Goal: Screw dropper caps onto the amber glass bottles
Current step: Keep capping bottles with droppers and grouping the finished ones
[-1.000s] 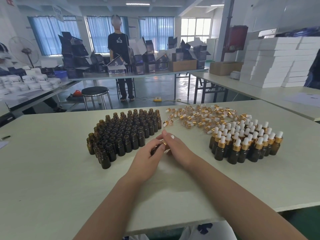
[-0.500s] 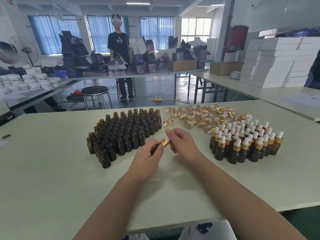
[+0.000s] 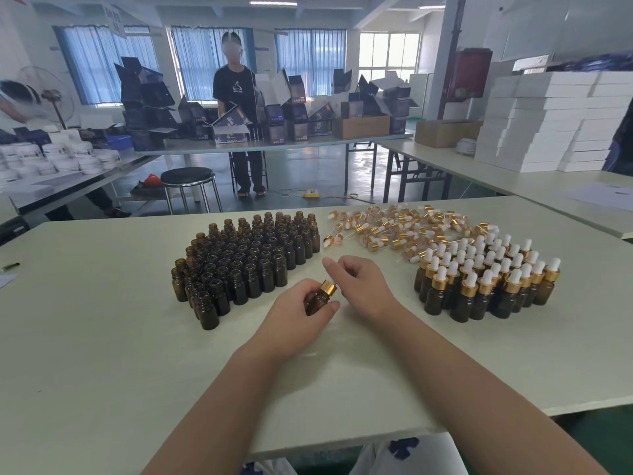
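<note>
The table is a pale, creamy grey. The open bottles are dark amber-brown, and the held bottle matches them, its cap shiny gold. The capped bottles show gold collars and white bulbs; the loose caps are the same gold and white. The curtains are blue, the stacked boxes plain white, the stool black over chrome legs, a person's shirt black with a small white mark.
</note>
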